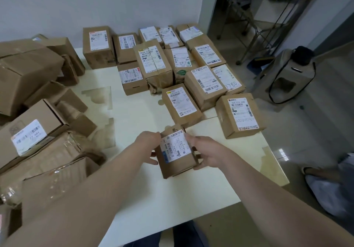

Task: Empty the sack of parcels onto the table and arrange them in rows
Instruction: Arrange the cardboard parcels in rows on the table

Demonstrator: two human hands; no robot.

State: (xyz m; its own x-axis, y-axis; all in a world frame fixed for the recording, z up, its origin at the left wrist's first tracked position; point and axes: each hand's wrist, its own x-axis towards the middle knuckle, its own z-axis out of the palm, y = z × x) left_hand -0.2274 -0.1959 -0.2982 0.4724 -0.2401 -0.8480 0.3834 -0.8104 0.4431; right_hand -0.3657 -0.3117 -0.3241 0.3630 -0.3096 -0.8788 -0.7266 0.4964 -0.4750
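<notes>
A small brown parcel (pixel 175 151) with a white label sits on the white table (pixel 145 187) near its front middle. My left hand (pixel 148 141) grips its left side and my right hand (pixel 206 151) grips its right side. Behind it, several labelled cardboard parcels lie side by side in rows, among them one (pixel 181 103) just beyond the held parcel and one (pixel 240 115) at the right edge. No sack is in view.
A loose heap of bigger boxes (pixel 28 70) covers the table's left side, one with a white label (pixel 28 136). A grey box-like stand (pixel 285 78) with a black cable stands on the floor to the right. A metal rack (pixel 268 16) stands behind.
</notes>
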